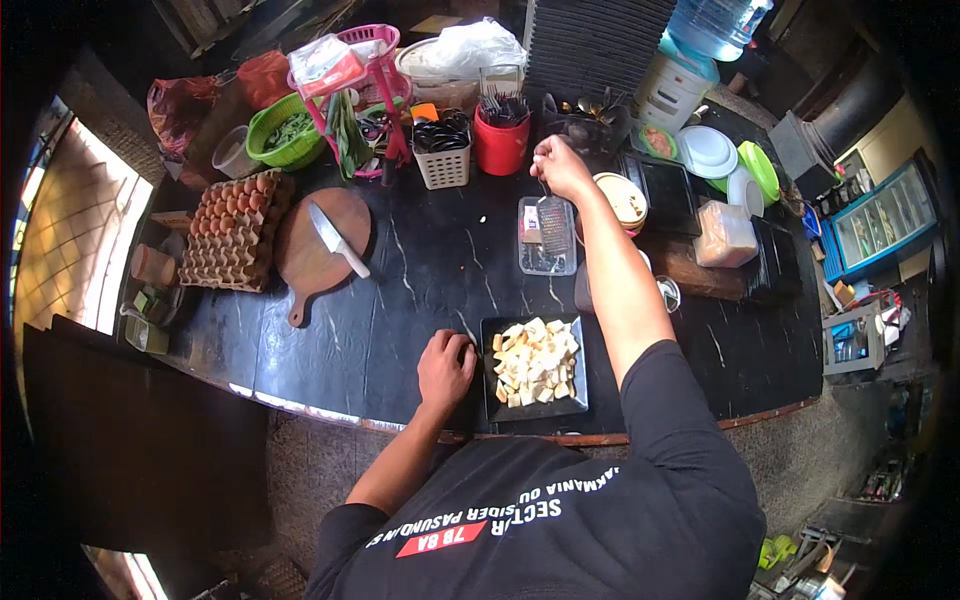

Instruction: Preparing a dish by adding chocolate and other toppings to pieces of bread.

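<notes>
My right hand (559, 166) reaches across the table, its fingers closed at the handle end of a metal grater (555, 225). The grater's blade lies over a clear plastic container (546, 262), which also holds a small packet with writing. Close to the table's front edge, my left hand (446, 367) rests with curled fingers and nothing visible in it. Just right of it stands a square black plate (536, 414); whether they touch is unclear. Bread-like cubes (534, 367) are heaped on the plate, with a white topping at their middle.
A kitchen knife (334, 234) lies on a round wooden board (300, 255), beside egg trays (229, 244). Along the back are a green basket (281, 150), a perforated cutlery holder (442, 166) and a red fork container (501, 146). A lidded tub (621, 199) stands by my right forearm.
</notes>
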Demonstrator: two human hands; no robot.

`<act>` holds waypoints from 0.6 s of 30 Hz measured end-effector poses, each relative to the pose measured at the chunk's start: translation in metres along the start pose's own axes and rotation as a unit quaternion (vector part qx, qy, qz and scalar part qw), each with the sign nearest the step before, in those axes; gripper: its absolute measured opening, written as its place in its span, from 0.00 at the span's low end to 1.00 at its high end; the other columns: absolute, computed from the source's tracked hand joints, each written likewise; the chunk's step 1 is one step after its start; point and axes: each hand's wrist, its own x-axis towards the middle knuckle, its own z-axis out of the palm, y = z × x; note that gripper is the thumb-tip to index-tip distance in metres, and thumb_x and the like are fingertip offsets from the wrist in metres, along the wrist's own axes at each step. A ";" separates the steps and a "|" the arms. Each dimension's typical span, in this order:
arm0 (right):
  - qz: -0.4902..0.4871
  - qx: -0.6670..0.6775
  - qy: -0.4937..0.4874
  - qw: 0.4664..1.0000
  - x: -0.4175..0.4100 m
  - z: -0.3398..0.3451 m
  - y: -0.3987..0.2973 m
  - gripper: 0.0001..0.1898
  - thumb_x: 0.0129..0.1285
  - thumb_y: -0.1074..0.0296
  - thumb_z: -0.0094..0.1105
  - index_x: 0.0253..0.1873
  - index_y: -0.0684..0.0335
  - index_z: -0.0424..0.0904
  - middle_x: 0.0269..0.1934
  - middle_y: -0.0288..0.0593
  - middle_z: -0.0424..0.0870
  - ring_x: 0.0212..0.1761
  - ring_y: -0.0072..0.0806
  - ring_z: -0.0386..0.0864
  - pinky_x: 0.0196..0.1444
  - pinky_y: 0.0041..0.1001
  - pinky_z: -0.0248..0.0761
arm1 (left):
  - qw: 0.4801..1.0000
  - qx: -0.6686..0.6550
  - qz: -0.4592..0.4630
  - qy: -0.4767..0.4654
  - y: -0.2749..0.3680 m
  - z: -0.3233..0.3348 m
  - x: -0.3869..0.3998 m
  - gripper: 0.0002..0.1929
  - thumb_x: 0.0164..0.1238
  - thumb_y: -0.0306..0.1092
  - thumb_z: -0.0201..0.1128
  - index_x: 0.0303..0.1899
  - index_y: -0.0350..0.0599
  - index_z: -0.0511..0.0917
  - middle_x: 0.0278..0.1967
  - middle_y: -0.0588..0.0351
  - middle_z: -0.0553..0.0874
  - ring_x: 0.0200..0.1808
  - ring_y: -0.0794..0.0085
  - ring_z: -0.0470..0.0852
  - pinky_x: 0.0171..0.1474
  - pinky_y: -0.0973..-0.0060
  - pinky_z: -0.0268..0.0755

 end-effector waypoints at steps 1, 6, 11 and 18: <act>0.030 -0.017 -0.001 0.999 0.000 0.006 0.005 0.06 0.84 0.71 0.58 0.58 0.63 0.76 0.38 0.41 0.89 0.35 0.24 0.84 0.40 0.30 0.79 | 1.000 0.001 -0.002 -0.001 -0.002 0.000 -0.001 0.06 0.73 0.34 0.72 0.45 0.46 0.89 0.48 0.52 0.88 0.49 0.53 0.89 0.52 0.58 0.83; 0.085 -0.061 0.039 0.994 -0.005 0.017 0.015 0.15 0.82 0.59 0.64 0.62 0.63 0.78 0.45 0.48 0.93 0.46 0.34 0.91 0.51 0.36 0.83 | 1.000 0.005 -0.004 0.004 -0.004 0.001 -0.004 0.06 0.73 0.34 0.72 0.45 0.46 0.89 0.47 0.52 0.88 0.49 0.53 0.89 0.52 0.58 0.84; 0.121 -0.190 0.061 0.972 -0.010 0.015 0.010 0.29 0.77 0.51 0.72 0.71 0.64 0.77 0.65 0.65 0.88 0.71 0.57 0.85 0.73 0.46 0.76 | 1.000 0.006 0.000 0.000 -0.004 0.000 0.001 0.06 0.73 0.34 0.72 0.45 0.46 0.89 0.47 0.52 0.88 0.49 0.53 0.89 0.52 0.57 0.84; 0.100 -0.268 0.131 0.949 -0.043 0.019 -0.042 0.26 0.78 0.59 0.69 0.74 0.59 0.75 0.66 0.61 0.85 0.72 0.56 0.83 0.74 0.49 0.76 | 1.000 0.008 -0.002 -0.001 -0.003 0.000 -0.001 0.06 0.73 0.34 0.71 0.45 0.46 0.88 0.48 0.51 0.88 0.49 0.52 0.89 0.52 0.57 0.83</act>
